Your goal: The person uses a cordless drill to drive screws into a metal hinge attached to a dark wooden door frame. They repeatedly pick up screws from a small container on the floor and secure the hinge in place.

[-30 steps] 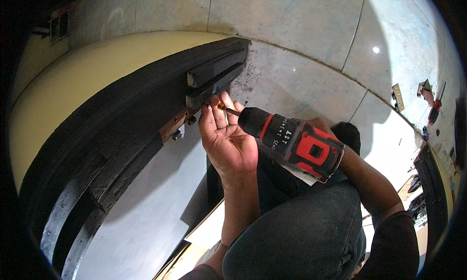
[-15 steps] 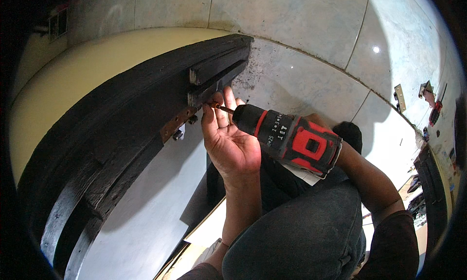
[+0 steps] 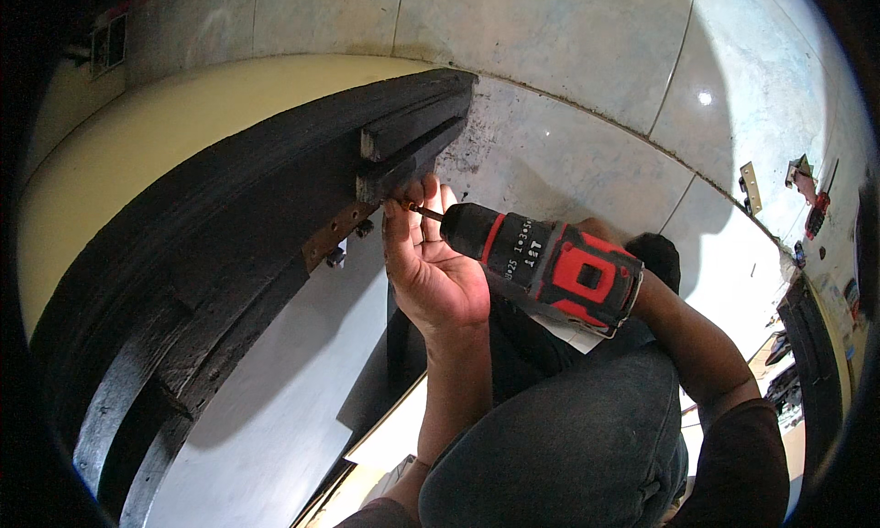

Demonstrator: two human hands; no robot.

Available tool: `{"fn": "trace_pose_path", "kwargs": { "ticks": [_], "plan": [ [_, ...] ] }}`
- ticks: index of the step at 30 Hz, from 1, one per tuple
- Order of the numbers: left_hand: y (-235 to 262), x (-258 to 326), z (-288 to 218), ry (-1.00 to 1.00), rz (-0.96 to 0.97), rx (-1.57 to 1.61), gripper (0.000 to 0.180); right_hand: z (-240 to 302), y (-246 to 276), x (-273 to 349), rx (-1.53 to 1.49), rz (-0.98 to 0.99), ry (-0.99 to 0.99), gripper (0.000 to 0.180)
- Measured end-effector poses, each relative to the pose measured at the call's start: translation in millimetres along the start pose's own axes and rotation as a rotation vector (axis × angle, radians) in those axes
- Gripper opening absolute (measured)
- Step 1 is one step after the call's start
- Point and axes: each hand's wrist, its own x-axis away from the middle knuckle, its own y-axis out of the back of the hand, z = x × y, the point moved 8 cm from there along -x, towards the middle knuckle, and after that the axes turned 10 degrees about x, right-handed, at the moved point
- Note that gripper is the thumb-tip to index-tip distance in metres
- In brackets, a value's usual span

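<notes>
A black and red cordless drill [image 3: 550, 262] points left, with a thin bit [image 3: 427, 212] in its chuck. My right hand [image 3: 600, 227] is wrapped round the drill, largely hidden behind its body. My left hand [image 3: 438, 267] is palm up, thumb and index finger pinched at the bit's tip. A small orange-brown piece shows between those fingertips, too small to name. Just beside them, a brown metal hinge plate [image 3: 332, 238] with holes lies along the edge of a black wooden frame [image 3: 257, 198]. Below the plate is a small shiny part [image 3: 337, 255].
A yellow panel [image 3: 183, 134] lines the frame's far side. On the tiled floor [image 3: 550, 33] at the right lie another hinge plate [image 3: 751, 189] and a red-handled screwdriver [image 3: 818, 213]. A second black frame piece [image 3: 814, 354] stands at the right edge. My bent knee [image 3: 559, 436] is close below.
The bit's tip and my left fingertips have shifted very slightly down and right. Both hands keep their hold, and the drill stays at nearly the same angle.
</notes>
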Motion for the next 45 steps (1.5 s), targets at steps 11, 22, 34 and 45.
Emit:
{"fn": "trace_pose_path", "kwargs": {
  "ticks": [11, 22, 34, 45],
  "plan": [
    [-4, 6, 2, 0.069, -0.128, 0.16, 0.029, -13, -5, 4, 0.089, 0.06, -0.167, 0.052],
    [-8, 7, 3, 0.031, -0.155, 0.113, 0.024, -37, -3, 21, 0.222, 0.053, -0.181, 0.068],
    [-7, 6, 6, 0.102, -0.087, 0.168, 0.028, -34, -3, 22, 0.265, 0.061, -0.151, 0.068],
    [-6, 5, 7, 0.124, -0.028, 0.211, 0.029, -40, -13, 19, -0.162, 0.101, -0.366, 0.055]
  ]
}}
